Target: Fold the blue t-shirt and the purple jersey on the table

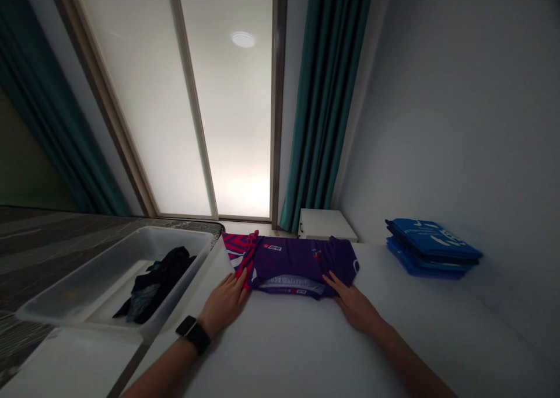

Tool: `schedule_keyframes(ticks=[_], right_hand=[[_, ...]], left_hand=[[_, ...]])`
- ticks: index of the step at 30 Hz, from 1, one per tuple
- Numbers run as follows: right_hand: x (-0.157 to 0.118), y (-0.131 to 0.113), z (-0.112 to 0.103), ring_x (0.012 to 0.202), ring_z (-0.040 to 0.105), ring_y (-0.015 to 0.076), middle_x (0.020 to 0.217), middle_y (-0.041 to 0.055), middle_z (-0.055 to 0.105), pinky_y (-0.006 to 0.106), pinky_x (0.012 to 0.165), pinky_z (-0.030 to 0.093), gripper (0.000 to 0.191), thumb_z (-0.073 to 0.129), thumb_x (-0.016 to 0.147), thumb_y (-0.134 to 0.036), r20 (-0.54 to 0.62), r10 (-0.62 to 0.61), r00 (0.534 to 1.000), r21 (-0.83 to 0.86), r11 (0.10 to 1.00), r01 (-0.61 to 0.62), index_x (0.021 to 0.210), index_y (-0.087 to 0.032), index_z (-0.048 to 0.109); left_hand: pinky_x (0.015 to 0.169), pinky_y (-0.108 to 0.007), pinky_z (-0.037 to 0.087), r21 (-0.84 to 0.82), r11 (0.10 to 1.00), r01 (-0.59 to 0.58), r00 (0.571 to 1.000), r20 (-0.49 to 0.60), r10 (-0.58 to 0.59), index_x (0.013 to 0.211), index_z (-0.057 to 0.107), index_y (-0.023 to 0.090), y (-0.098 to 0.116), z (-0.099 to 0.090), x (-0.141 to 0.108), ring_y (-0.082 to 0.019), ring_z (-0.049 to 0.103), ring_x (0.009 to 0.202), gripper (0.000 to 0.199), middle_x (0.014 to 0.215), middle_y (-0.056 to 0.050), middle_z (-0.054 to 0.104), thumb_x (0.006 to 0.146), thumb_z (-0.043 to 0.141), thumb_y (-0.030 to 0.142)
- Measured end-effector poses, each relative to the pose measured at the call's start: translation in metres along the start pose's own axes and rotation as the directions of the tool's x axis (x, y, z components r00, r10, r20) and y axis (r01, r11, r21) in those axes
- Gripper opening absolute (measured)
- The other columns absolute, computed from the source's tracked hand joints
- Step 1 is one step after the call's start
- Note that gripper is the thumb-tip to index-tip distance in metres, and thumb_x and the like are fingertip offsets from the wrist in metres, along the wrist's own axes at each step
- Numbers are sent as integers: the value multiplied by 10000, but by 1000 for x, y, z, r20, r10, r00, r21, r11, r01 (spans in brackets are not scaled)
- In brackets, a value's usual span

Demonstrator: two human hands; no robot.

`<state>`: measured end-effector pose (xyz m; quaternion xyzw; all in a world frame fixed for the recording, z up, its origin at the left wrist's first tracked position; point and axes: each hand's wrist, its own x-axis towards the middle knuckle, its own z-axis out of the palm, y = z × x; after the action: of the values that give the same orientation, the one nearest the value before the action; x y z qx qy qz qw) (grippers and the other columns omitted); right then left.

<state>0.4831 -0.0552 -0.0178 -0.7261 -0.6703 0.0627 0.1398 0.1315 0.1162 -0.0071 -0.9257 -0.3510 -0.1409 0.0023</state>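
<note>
Bare forearms [164, 372] come in over the near edge of the white surface [280, 357], with a black smartwatch [193, 335] on the left wrist. Left grip [224, 303] lies wide and flat, fingers spread, its fingertips pressed against the near left corner of a folded purple jersey [297, 266], where a pink-and-blue patterned part [238, 246] sticks out. Right grip [354, 307] is just as open, its fingers resting on the jersey's near right corner; neither is closed on the cloth. The jersey lies near the far edge of the surface, about midway along it, between the two hands, with a lighter printed band along its near fold. Off the surface's left edge stands a clear plastic tub [118, 269] holding a crumpled dark garment [153, 284], and beyond it a dark stone-patterned counter [44, 240] runs left. Toward the far right corner, against the wall, sits a stack of folded blue shirts [431, 246]. Past the far edge are a small white cabinet [326, 224], a teal curtain [326, 94] and a frosted glass door [140, 94].
</note>
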Motion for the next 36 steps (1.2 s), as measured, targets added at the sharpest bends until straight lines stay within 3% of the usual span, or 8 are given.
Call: schedule_keyframes(ticks=[4,11,16,19,22,24,30,36], right_hand=[[-34,-12,-3,1247,530,244,1528,11,335,436,1018,441,662,440,848,-124,-38,-61,997,-65,996,59,1452,-379,352],[-83,-26,9,1127,604,234,1465,8,452,413,946,482,674,441,807,-114,-169,-93,981,-169,984,64,1428,-375,408],[-93,-29,18,1011,603,278,1221,62,652,464,859,474,572,434,772,-97,-353,-103,930,-326,945,-19,1275,-313,601],[-90,-38,16,993,589,274,1179,79,655,452,851,459,515,452,779,-112,-375,-142,916,-352,936,1,1235,-287,619],[-86,-48,11,1023,577,267,1176,72,651,427,850,454,486,477,807,-148,-372,-193,908,-339,939,61,1260,-288,586],[-86,-52,9,1031,576,260,1161,66,658,412,851,455,499,481,816,-144,-360,-226,905,-340,935,98,1288,-289,560],[-85,-57,13,1055,575,239,1146,46,658,409,885,450,669,384,751,27,-315,-290,903,-348,921,174,1275,-350,560],[-77,-72,11,1156,537,258,1049,75,629,426,932,453,381,433,710,55,-363,-249,898,-243,956,167,846,-234,642]], left_hand=[[1037,-458,419,40,999,-14,999,-42,16,1373,482,116,12,-5,-31,-305,576,1191,519,1301,-174,601,945,344,377],[969,-485,418,135,990,-41,995,-88,53,1262,597,172,41,-14,-78,-333,560,1164,464,1233,-157,644,831,458,275],[762,-409,451,155,987,-42,999,-13,45,1054,664,228,52,-48,-70,-263,593,865,297,964,-100,658,868,433,236],[801,-405,439,91,989,-119,991,-46,124,1091,628,226,60,-59,-58,-255,561,909,268,992,-93,619,915,437,297],[908,-420,421,-6,971,-237,970,-52,237,1190,560,241,68,-56,-54,-258,535,1019,315,1097,-84,591,878,522,269],[959,-428,405,-63,954,-292,956,-9,292,1140,568,256,73,-52,-56,-252,527,1051,291,1112,-67,580,854,543,208],[932,-401,434,-203,947,-248,963,57,265,964,577,229,70,-48,-64,-215,550,989,161,1082,-52,583,890,471,133],[906,-383,452,-275,941,-195,978,20,209,920,549,222,64,-45,-65,-215,545,1011,178,1117,-62,568,902,407,117]])
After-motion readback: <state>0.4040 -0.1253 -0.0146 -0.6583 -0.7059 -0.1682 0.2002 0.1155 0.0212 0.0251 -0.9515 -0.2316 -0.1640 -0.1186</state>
